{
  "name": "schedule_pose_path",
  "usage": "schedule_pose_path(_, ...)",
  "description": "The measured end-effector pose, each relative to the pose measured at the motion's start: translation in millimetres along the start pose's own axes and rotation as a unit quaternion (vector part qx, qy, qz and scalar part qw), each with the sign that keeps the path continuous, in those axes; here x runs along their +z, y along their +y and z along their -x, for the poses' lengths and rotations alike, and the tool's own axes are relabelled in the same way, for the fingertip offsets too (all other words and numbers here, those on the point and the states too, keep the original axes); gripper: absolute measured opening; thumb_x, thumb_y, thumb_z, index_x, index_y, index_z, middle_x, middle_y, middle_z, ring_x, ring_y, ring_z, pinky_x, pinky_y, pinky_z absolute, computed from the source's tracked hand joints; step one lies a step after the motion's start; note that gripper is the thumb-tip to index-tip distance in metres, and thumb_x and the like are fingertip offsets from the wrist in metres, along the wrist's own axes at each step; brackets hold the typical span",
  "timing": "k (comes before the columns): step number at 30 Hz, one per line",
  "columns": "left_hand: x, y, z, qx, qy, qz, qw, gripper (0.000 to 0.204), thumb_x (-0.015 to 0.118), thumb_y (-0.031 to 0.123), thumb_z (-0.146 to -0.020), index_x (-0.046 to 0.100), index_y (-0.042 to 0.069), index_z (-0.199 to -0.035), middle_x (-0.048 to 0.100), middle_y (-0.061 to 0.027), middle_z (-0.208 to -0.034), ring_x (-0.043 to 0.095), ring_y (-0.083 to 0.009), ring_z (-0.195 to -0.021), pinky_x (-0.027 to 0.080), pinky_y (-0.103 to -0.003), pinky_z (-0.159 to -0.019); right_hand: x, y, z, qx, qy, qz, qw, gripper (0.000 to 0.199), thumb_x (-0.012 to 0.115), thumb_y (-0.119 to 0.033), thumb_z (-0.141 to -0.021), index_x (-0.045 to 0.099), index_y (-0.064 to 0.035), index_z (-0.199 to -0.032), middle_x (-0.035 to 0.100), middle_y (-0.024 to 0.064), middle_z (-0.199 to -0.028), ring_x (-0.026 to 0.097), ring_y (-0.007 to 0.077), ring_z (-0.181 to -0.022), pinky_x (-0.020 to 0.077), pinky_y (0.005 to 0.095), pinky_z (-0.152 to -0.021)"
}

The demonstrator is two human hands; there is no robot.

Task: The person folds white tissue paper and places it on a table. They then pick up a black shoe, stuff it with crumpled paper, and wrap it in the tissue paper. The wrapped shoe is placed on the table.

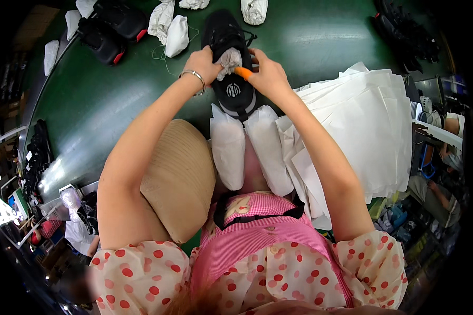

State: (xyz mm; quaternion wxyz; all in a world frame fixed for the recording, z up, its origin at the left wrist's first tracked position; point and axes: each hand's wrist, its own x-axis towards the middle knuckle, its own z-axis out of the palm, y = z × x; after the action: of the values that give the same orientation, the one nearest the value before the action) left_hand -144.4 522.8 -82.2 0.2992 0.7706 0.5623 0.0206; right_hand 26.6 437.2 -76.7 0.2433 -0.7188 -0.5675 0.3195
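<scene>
From the head view: both hands are on the black shoe (221, 34), top centre of the frame, toe pointing up and heel toward us. We reckon the step in hand is working the crumpled paper (229, 59) in the shoe's mouth, though we can't tell whether it's going in or coming out.

The left hand (204, 65) has its fingers curled on the left side of the collar, thumb close to the paper. The right hand (268, 73) grips the other side, fingers bent round the outer wall and the orange-covered thumb (243, 72) reaching inward by the wad. So both look to be pinching the collar; exact thumb contact is hard for us to make out. If we had to call it, the next move wants one side held steady while the other thumb shifts the paper, without squashing the collar.

As for looks, the shoe's dark all over with laces up front, a pale round mark on the insole and a greyish sole edge. Its heel sits right by two white wrapped bundles (228, 149) on our side of the green worktop (320, 42).
</scene>
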Motion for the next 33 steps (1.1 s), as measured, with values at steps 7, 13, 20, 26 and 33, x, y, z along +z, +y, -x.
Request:
schedule_pose_path(7, -13, 24, 31, 0.025, -0.069, -0.108, 0.991, 0.1, 0.074, 0.036, -0.067, 0.013, 0.016, -0.143, 0.063, -0.0216, -0.091, 0.063, -0.0338, -0.082, 0.051, -0.042, -0.073, 24, 3, 6, -0.025, 0.041, -0.003, 0.999, 0.054, 0.07, -0.03, -0.073, 0.05, -0.0009, -0.113, 0.062, 0.0236, -0.094, 0.06, 0.0401, -0.089, 0.048, 0.0448, -0.076)
schedule_pose_path(13, 3, 24, 19, 0.084, -0.093, -0.119, 0.985, 0.086, 0.069, 0.028, -0.077, 0.013, 0.039, -0.142, 0.056, -0.0243, -0.097, 0.059, -0.0417, -0.089, 0.049, -0.046, -0.076, 36, 5, 8, 0.027, 0.001, 0.064, 0.998, 0.043, 0.066, -0.034, -0.077, 0.053, -0.0007, -0.101, 0.063, 0.0231, -0.08, 0.061, 0.0408, -0.079, 0.0484, 0.0481, -0.07)
schedule_pose_path(20, -10, 24, 19, 0.137, -0.119, -0.097, 0.978, 0.082, 0.067, 0.019, -0.078, 0.016, 0.034, -0.141, 0.046, -0.031, -0.108, 0.056, -0.0477, -0.087, 0.049, -0.048, -0.078, -59, 40, 16, -0.025, -0.022, 0.032, 0.999, 0.042, 0.064, -0.042, -0.077, 0.063, -0.012, -0.107, 0.067, 0.0112, -0.094, 0.064, 0.0297, -0.086, 0.0504, 0.0382, -0.078)
schedule_pose_path(26, -12, 39, 26, 0.115, -0.106, -0.122, 0.98, 0.088, 0.067, 0.01, -0.076, 0.013, 0.036, -0.141, 0.045, -0.0291, -0.107, 0.058, -0.0475, -0.083, 0.05, -0.049, -0.073, -235, 146, -17, 0.022, 0.23, 0.164, 0.959, 0.024, 0.059, -0.028, -0.081, 0.067, -0.0124, -0.097, 0.065, 0.015, -0.09, 0.062, 0.0339, -0.085, 0.0499, 0.0391, -0.074)
schedule_pose_path(33, -8, 42, 24, 0.102, -0.122, -0.115, 0.981, 0.094, 0.068, 0.008, -0.075, 0.009, 0.037, -0.141, 0.05, -0.0286, -0.098, 0.057, -0.0484, -0.082, 0.049, -0.05, -0.07, -377, 285, -74, 0.229, 0.359, 0.226, 0.876, 0.034, 0.06, -0.03, -0.08, 0.06, -0.0087, -0.106, 0.063, 0.0164, -0.102, 0.059, 0.032, -0.098, 0.047, 0.0383, -0.084)
